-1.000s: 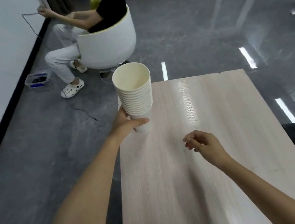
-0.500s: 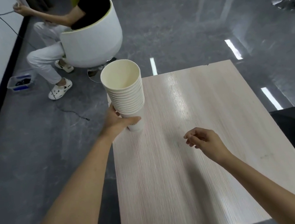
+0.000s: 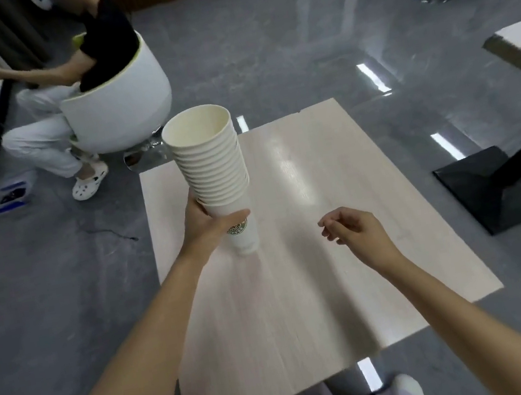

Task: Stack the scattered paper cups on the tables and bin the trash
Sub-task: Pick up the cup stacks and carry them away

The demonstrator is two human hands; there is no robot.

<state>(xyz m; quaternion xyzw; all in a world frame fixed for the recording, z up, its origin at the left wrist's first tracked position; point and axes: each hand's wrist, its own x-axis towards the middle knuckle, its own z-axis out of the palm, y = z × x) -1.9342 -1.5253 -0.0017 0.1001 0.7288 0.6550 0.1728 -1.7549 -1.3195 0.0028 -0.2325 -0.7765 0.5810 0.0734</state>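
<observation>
Head camera, looking down over both bare arms: a tall stack of paper cups (image 3: 211, 160) stands upright over the far left part of a pale wood-grain tabletop (image 3: 324, 308), nested tight and leaning slightly to the right; the left hand (image 3: 209, 222) grips it low down, thumb across the front of the bottom cup and fingers wrapped behind, a hold that seems chosen to steady the whole column from its base; whether the bottom cup rests on the tabletop or hangs just above it cannot be told through the blur. The right hand (image 3: 354, 231) hovers over the middle of the tabletop, apart from the stack, fingers loosely curled and holding nothing, apparently kept free for the next cup or scrap. No loose cups or trash show on this tabletop, so the stacking here looks done, and no bin is in sight.

One mark is visible: a round green logo (image 3: 237, 227) on the bottom cup, half covered by the thumb; its lettering is too small to read.

Beyond the far left corner, a seated person (image 3: 106, 40) in a white tub chair (image 3: 122, 110) reaches to the wall; a small plastic box (image 3: 9, 200) sits on the floor by the wall; a second table's black base (image 3: 494, 187) stands to the right.
</observation>
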